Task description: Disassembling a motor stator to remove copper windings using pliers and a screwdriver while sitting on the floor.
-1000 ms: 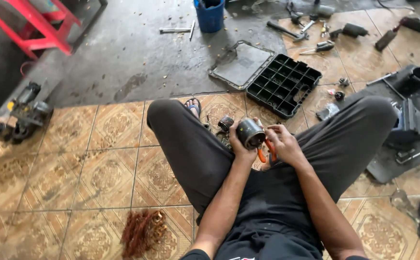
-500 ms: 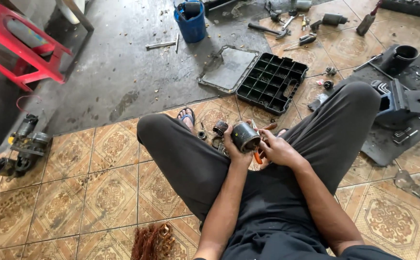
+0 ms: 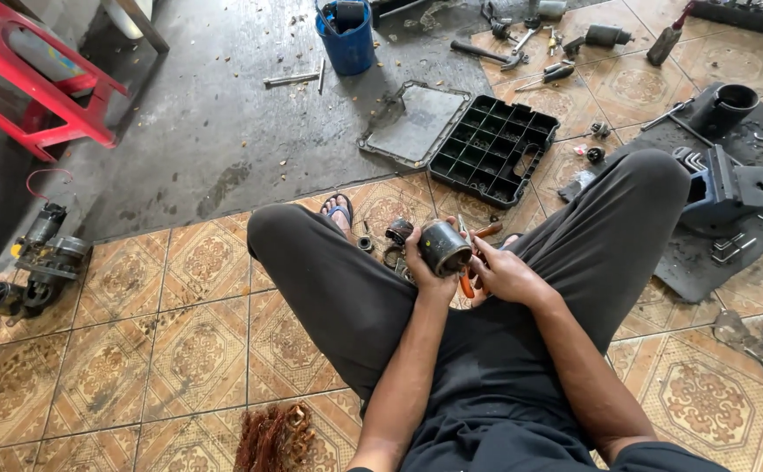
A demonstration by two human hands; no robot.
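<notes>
Both bare forearms reach up from the bottom of the frame and meet near its centre, between the raised knees. The left hand [image 3: 423, 267] is curled shut, fingers wrapped in a grip. The right hand [image 3: 502, 273] sits just beside it, fingers bent, pointing left.

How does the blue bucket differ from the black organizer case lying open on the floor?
The blue bucket stands upright and deep on bare concrete; the black organizer case lies flat, partly on the tiles. The bucket holds a dark object; the case's compartments look empty, its lid folded open beside it. Both sit beyond the person's knees, untouched by either hand.
</notes>
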